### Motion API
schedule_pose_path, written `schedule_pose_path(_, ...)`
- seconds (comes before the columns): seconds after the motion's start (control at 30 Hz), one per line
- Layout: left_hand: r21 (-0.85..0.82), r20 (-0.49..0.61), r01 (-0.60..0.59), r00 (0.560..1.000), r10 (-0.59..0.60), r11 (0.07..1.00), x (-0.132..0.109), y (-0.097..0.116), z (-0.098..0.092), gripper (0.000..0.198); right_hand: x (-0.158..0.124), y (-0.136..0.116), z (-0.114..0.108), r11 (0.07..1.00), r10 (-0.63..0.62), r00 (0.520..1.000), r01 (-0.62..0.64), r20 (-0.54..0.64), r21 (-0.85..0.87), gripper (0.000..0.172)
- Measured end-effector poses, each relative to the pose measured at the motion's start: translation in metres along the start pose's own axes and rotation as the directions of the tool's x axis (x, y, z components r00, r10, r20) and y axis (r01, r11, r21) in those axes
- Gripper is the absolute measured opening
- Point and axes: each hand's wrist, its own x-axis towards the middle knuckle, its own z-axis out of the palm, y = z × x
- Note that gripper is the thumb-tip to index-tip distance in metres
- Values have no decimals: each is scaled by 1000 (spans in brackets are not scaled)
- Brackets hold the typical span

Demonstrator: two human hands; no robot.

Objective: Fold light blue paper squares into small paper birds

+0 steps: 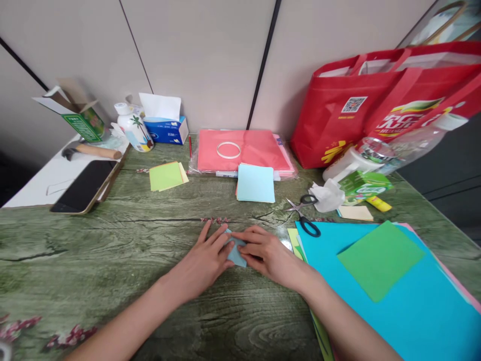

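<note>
A small folded piece of blue paper (236,253) lies on the table between my two hands. My left hand (210,253) holds its left side, thumb and forefinger at the paper and the other fingers stretched out over the tabletop. From the other side, my right hand (266,250) has bent fingertips closed on the paper's right edge and top corner. Parts of the paper are hidden under the fingers. Farther back sits a stack of light blue square sheets (255,183). Black-handled scissors (306,213) lie spread apart to the right of my right hand.
Large blue sheets (338,260) with a green square (381,260) cover the right side. Yellow-green squares (165,176), a red paper pack (210,145), and a tissue box (167,130) stand behind. A phone (84,186) and hammer (93,150) lie left; a red bag (338,115) stands back right.
</note>
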Motion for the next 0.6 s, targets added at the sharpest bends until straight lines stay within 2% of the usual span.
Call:
schedule_pose_path(0.23, 38, -36, -9, 999, 11, 999, 0, 2, 2, 35, 1, 0, 0, 1000, 4, 1000, -4, -4, -11, 15)
schedule_pose_path(0.53, 69, -11, 3, 1000, -2, 998, 0, 3, -2, 37, -1, 3, 3, 1000, 6, 999, -5, -32, 29, 12)
schedule_pose_path(0.6, 79, -26, 8, 1000, -6, 997, 0, 4, -2, 37, 0, 4, 5, 997, 32, 997, -27, -67, 66, 19)
